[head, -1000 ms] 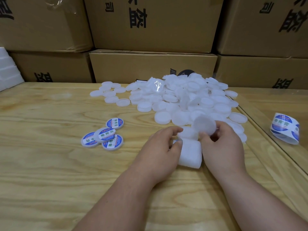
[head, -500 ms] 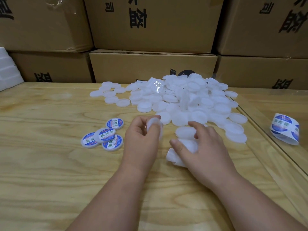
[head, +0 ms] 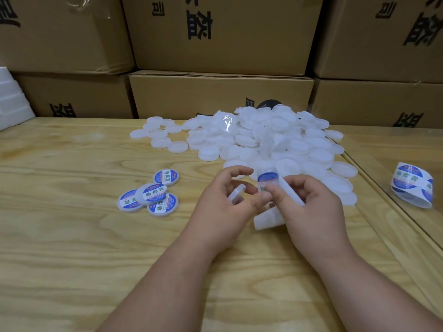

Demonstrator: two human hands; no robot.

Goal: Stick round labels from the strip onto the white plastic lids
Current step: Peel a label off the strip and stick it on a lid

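Note:
A heap of white plastic lids (head: 268,142) lies on the wooden table (head: 72,236) in front of me. My left hand (head: 223,209) holds one white lid (head: 237,194) between curled fingers and thumb. My right hand (head: 309,209) grips the white label strip (head: 269,218), and a round blue label (head: 267,180) stands up between the two hands, pinched at its lower edge by my left thumb and right fingertips. Several labelled lids (head: 151,195) lie to the left of my hands.
A loose coil of more blue labels (head: 412,184) rests on the table at the right, beyond a seam (head: 388,197) in the tabletop. Stacked cardboard boxes (head: 220,92) wall off the back. White foam blocks (head: 12,104) sit at the far left.
Both hands have come together above the table. The left hand still holds its lid. The right hand lifted the strip from the table, and a blue label now shows between the fingers.

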